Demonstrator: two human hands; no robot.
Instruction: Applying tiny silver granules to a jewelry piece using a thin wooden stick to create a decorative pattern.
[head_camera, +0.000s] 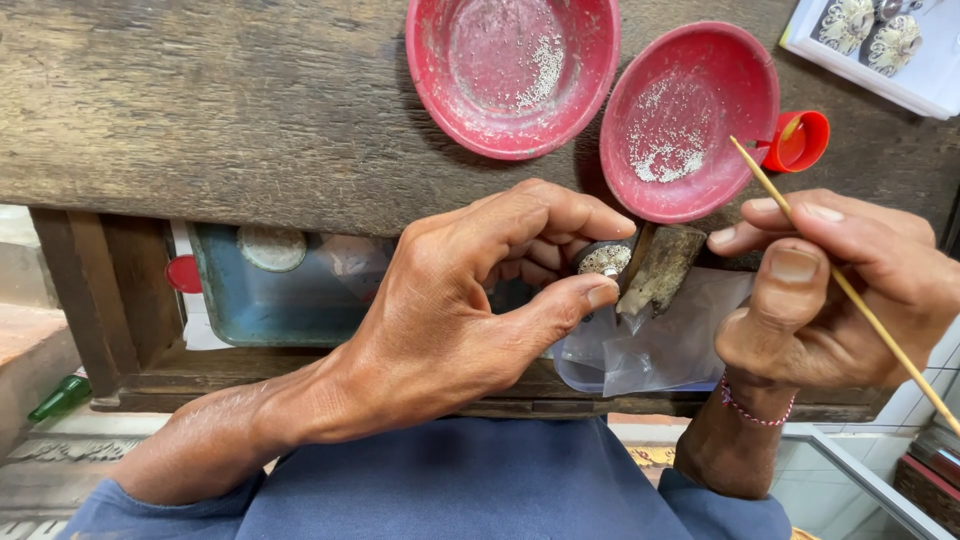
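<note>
Seen from above, the left hand (470, 300) pinches a small round metal piece (606, 260) between thumb and fingers, its top crusted with tiny pale grains, resting against a worn wooden peg (662, 268) jutting from the bench edge (200, 120). The right hand (840, 290), just right of the piece, grips a thin wooden stick (850, 290) like a pen. Two red dishes (510, 70) holding pale granules sit on the bench above the hands.
</note>
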